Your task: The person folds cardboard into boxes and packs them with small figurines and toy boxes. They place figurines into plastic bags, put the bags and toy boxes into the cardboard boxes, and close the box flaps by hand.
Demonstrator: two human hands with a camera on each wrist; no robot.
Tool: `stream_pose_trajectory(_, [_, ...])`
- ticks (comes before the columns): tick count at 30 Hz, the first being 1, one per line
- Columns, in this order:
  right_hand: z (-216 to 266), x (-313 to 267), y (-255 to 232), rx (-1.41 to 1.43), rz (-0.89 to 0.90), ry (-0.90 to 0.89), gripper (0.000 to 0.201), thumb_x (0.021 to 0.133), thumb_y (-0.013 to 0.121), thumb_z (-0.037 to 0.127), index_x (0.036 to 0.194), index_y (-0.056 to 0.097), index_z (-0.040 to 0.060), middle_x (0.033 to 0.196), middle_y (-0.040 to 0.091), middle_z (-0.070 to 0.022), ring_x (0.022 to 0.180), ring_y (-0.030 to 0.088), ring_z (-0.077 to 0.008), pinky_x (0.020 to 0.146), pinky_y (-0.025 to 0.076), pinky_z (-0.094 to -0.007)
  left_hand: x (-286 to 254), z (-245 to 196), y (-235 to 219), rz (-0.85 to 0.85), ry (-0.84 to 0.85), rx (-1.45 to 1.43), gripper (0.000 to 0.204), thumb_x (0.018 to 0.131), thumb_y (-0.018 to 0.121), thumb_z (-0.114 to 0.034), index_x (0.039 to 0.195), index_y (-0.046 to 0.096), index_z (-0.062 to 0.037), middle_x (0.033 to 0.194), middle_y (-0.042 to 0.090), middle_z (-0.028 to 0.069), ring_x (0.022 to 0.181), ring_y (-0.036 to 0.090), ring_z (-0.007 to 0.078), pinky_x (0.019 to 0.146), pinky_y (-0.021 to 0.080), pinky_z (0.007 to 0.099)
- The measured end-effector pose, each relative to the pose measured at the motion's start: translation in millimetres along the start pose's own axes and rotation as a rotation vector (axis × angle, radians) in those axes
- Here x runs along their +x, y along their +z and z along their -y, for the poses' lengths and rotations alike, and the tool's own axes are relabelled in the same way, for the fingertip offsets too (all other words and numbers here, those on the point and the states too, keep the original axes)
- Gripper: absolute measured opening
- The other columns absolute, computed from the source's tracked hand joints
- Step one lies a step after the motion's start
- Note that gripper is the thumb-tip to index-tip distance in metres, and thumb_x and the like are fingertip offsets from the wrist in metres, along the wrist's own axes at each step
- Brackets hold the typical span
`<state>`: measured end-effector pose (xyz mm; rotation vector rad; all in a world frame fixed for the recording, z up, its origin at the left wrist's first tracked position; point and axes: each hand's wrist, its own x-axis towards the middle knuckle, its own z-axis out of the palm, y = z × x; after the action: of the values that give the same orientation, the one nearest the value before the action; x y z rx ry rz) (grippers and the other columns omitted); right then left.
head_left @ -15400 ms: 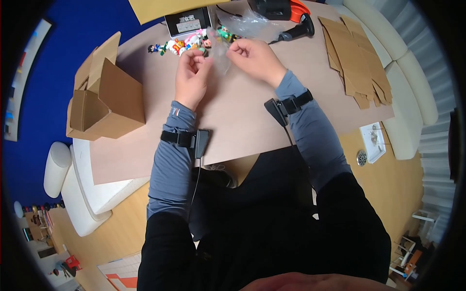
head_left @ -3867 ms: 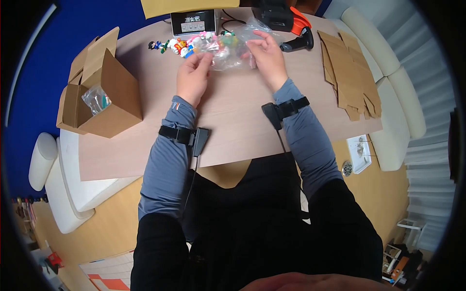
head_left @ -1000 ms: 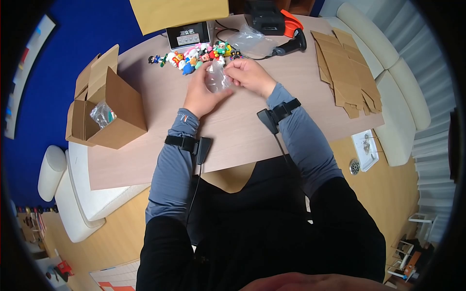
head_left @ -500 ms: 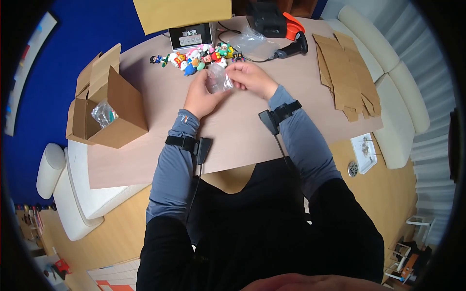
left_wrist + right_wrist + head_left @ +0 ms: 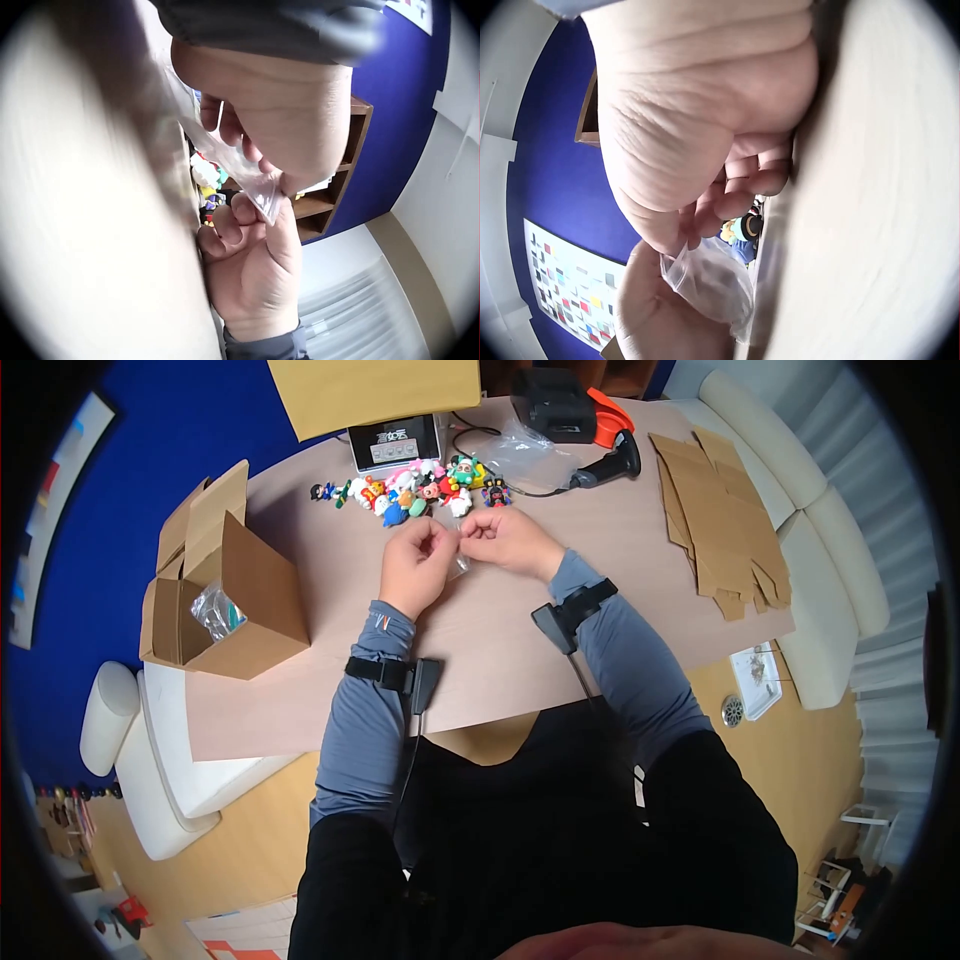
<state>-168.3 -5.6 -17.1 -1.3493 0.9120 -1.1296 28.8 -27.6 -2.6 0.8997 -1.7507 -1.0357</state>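
A small clear plastic bag (image 5: 459,567) is stretched between my two hands over the middle of the table. My left hand (image 5: 415,565) pinches its edge between thumb and fingertips. Facing it, my right hand (image 5: 510,542) pinches a corner of the same bag (image 5: 259,195), as the left wrist view shows. In the right wrist view the bag (image 5: 712,277) hangs thin and wrinkled below the right fingertips. Just beyond the hands lies a pile of small colourful figurines (image 5: 400,490). The left hand hides much of the bag in the head view.
An open cardboard box (image 5: 260,605) at the left contains a clear bag (image 5: 215,612). Flattened cardboard (image 5: 725,525) lies at the right. Behind the figurines are a small screen (image 5: 395,445), loose plastic film (image 5: 525,455), a black handheld scanner (image 5: 610,463) and a black machine (image 5: 552,405).
A clear bag appeared in the box between the two oldest frames. My left hand, spread round the bag half a second ago, now pinches its edge near the right hand.
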Motion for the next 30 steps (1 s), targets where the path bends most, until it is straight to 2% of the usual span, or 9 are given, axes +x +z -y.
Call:
stream_pose_trajectory(3, [-7, 1, -4, -0.135, 0.011, -0.039, 0.005, 0.095, 0.068, 0.01, 0.095, 0.068, 0.0053, 0.086, 0.064, 0.0051, 0.078, 0.057, -0.0018, 0.068, 0.047, -0.0195, 1, 10, -1, -0.073, 0.017, 0.007, 0.023, 0.089, 0.071, -0.014, 0.074, 0.059, -0.0006, 0.067, 0.054, 0.0, 0.062, 0.048, 0.0078, 0.057, 0.041, 0.026])
stream_pose_trajectory(8, [-5, 1, -11, -0.274, -0.248, -0.077, 0.007, 0.091, 0.067, 0.01, 0.086, 0.063, 0.0074, 0.078, 0.056, 0.0086, 0.07, 0.048, 0.0002, 0.06, 0.039, -0.0197, 6, 9, -15, -0.193, -0.068, -0.033, 0.019, 0.087, 0.07, -0.011, 0.074, 0.061, -0.0013, 0.073, 0.06, 0.0036, 0.07, 0.056, 0.0133, 0.065, 0.047, 0.0292])
stream_pose_trajectory(10, [-7, 1, -11, -0.25, -0.215, -0.092, 0.008, 0.092, 0.067, 0.01, 0.086, 0.062, 0.0077, 0.078, 0.055, 0.0091, 0.069, 0.047, 0.0002, 0.059, 0.038, -0.0199, 8, 10, -12, -0.194, 0.38, 0.159, 0.017, 0.082, 0.077, -0.015, 0.079, 0.063, -0.0052, 0.09, 0.066, 0.0087, 0.089, 0.062, 0.0231, 0.084, 0.049, 0.0361])
stream_pose_trajectory(13, [2, -2, -5, -0.166, -0.177, -0.097, 0.01, 0.092, 0.066, 0.011, 0.083, 0.062, 0.0071, 0.075, 0.055, 0.0088, 0.068, 0.047, -0.0011, 0.058, 0.037, -0.0213, -1, -18, -4, -0.12, 0.472, 0.369, 0.024, 0.076, 0.083, -0.018, 0.084, 0.062, -0.0086, 0.106, 0.067, 0.0112, 0.105, 0.061, 0.0304, 0.098, 0.044, 0.0414])
stream_pose_trajectory(19, [8, -7, -4, 0.007, -0.04, 0.009, 0.01, 0.096, 0.065, 0.013, 0.087, 0.063, 0.0086, 0.078, 0.058, 0.0076, 0.066, 0.049, -0.0019, 0.058, 0.038, -0.0202, 1, 12, -6, 0.187, 0.394, 0.37, 0.037, 0.073, 0.088, -0.018, 0.083, 0.054, -0.0072, 0.106, 0.066, 0.0107, 0.099, 0.06, 0.0322, 0.092, 0.048, 0.0404])
stream_pose_trajectory(24, [21, -5, 0, 0.003, -0.085, -0.009, 0.009, 0.097, 0.064, 0.014, 0.093, 0.067, 0.0074, 0.078, 0.06, 0.0069, 0.066, 0.049, -0.0031, 0.06, 0.04, -0.0203, 2, 6, -9, 0.085, 0.319, 0.29, 0.035, 0.072, 0.086, -0.019, 0.079, 0.053, -0.0081, 0.094, 0.061, 0.0098, 0.094, 0.058, 0.0331, 0.09, 0.045, 0.0405])
stream_pose_trajectory(26, [23, 6, -4, -0.155, -0.374, -0.186, 0.013, 0.092, 0.069, 0.014, 0.099, 0.071, 0.0038, 0.083, 0.063, 0.0036, 0.067, 0.051, -0.0048, 0.06, 0.041, -0.022, 1, 7, -8, 0.038, 0.307, 0.252, 0.032, 0.072, 0.084, -0.021, 0.077, 0.054, -0.0094, 0.09, 0.058, 0.0088, 0.093, 0.056, 0.0336, 0.093, 0.042, 0.0412])
stream_pose_trajectory(29, [33, 23, -17, -0.799, -0.503, -0.29, 0.026, 0.087, 0.072, 0.015, 0.111, 0.072, 0.0031, 0.105, 0.067, -0.0061, 0.079, 0.062, -0.0153, 0.07, 0.049, -0.0264, 1, 11, -5, 0.0, 0.279, 0.246, 0.031, 0.072, 0.084, -0.022, 0.077, 0.056, -0.0097, 0.091, 0.06, 0.0085, 0.095, 0.056, 0.0331, 0.093, 0.041, 0.0404])
stream_pose_trajectory(30, [30, 31, -24, -0.807, -0.5, -0.288, 0.026, 0.087, 0.072, 0.015, 0.111, 0.072, 0.0031, 0.105, 0.067, -0.0061, 0.079, 0.062, -0.0153, 0.07, 0.049, -0.0264, 1, 11, -5, -0.008, 0.26, 0.281, 0.03, 0.072, 0.083, -0.023, 0.078, 0.056, -0.01, 0.091, 0.06, 0.0084, 0.096, 0.056, 0.0331, 0.094, 0.041, 0.0406])
